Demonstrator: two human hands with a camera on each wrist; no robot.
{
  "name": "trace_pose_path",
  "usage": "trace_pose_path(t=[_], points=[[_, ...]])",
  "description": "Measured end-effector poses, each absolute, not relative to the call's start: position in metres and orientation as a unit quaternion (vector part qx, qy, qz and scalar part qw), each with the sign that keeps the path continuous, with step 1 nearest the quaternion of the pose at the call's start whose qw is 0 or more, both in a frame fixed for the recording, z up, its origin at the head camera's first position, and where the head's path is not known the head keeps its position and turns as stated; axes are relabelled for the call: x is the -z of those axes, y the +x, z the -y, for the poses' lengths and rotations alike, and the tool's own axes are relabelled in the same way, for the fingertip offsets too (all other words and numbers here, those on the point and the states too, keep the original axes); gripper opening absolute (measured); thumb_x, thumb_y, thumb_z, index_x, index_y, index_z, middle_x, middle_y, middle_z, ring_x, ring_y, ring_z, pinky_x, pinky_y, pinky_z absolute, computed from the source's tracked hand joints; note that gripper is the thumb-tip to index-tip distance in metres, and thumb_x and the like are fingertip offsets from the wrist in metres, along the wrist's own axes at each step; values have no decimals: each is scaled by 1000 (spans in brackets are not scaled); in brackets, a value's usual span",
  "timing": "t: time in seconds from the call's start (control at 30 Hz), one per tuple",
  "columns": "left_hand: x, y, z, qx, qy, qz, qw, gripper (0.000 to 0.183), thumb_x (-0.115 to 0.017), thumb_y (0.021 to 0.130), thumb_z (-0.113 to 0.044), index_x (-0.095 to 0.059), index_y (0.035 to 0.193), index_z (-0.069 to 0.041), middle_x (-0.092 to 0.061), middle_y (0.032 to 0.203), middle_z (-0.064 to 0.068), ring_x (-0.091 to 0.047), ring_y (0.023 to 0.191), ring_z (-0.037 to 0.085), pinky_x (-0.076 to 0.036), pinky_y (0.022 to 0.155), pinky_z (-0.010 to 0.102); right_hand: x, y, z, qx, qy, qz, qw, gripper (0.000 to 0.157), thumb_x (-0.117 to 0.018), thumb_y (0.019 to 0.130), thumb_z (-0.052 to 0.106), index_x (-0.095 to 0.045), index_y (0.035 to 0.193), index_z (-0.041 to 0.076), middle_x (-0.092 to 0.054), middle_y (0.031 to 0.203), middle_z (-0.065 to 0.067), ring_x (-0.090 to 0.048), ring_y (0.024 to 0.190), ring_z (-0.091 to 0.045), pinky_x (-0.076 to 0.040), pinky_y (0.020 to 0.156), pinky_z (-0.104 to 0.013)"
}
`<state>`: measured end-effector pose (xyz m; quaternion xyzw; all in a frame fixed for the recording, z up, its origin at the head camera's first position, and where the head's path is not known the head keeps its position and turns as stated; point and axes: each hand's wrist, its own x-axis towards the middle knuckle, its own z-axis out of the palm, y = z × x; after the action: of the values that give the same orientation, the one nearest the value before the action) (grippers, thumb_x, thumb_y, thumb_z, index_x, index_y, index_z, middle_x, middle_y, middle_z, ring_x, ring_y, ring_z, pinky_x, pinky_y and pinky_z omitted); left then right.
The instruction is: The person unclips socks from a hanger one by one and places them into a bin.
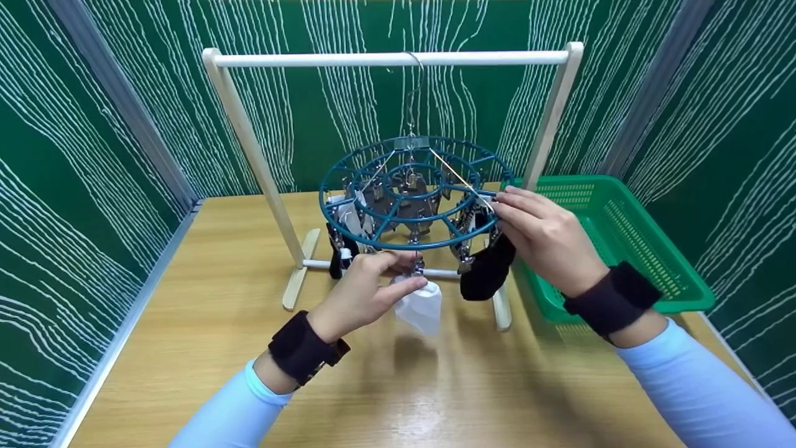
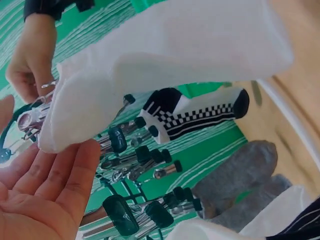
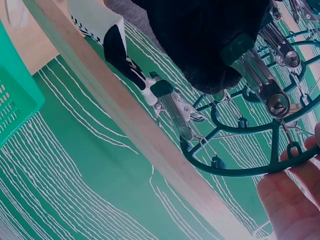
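A round sock-drying hanger with dark teal rings (image 1: 418, 246) hangs at the middle in the head view, with metal clips around it. From a clip at its near side hangs a white sock (image 1: 420, 311), large in the left wrist view. My left hand (image 1: 373, 286) is at that clip. Its fairly straight fingers (image 2: 75, 172) touch the sock's clipped end, and the thumb stands apart from the clip. My right hand (image 1: 547, 233) holds the hanger's outer ring at the right. Near it hang a black sock (image 1: 488, 274) and a checkered black-and-white sock (image 2: 205, 112).
A wooden rack (image 1: 249, 149) with a white bar (image 1: 311, 60) carries the hanger's hook. Grey socks (image 2: 240, 175) and other socks hang farther round. A green plastic basket (image 1: 659, 249) stands on the table (image 1: 205, 348) at the right. Green walls enclose the table.
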<state>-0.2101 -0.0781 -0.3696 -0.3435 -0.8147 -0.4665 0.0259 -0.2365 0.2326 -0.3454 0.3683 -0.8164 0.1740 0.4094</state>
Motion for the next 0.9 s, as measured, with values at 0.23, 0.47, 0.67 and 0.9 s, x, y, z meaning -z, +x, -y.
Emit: trace_pose_path(t=[0.23, 0.47, 0.67, 0.9], points=[[369, -210, 77, 474, -325, 818, 30, 27, -79, 101, -15, -77, 121, 3, -82, 115, 15, -78, 103, 26, -65, 98, 40, 346, -236, -232, -173, 370, 815, 411, 30, -83, 87, -14, -79, 116, -9, -78, 119, -28, -75, 115, -47, -61, 97, -60], [367, -209, 76, 477, -303, 824, 38, 23, -81, 99, -16, -81, 115, 1, -83, 112, 14, -78, 96, 25, -66, 92, 38, 346, -232, -231, -176, 365, 817, 410, 34, -83, 85, -16, -79, 117, -9, -78, 120, -28, -75, 116, -47, -62, 97, -61], [365, -209, 75, 486, -300, 820, 44, 25, -82, 98, -14, -81, 115, 5, -83, 110, 17, -79, 90, 24, -67, 88, 41, 343, -220, -231, -175, 349, 828, 401, 38, -86, 88, -6, -77, 124, -7, -77, 127, -27, -72, 124, -46, -58, 104, -57], [365, -208, 74, 485, -306, 817, 55, 22, -84, 97, -14, -82, 110, 3, -83, 107, 15, -78, 87, 22, -68, 83, 37, 347, -200, -231, -203, 316, 825, 422, 44, -91, 83, -1, -76, 125, -6, -78, 122, -25, -74, 113, -43, -61, 97, -56]])
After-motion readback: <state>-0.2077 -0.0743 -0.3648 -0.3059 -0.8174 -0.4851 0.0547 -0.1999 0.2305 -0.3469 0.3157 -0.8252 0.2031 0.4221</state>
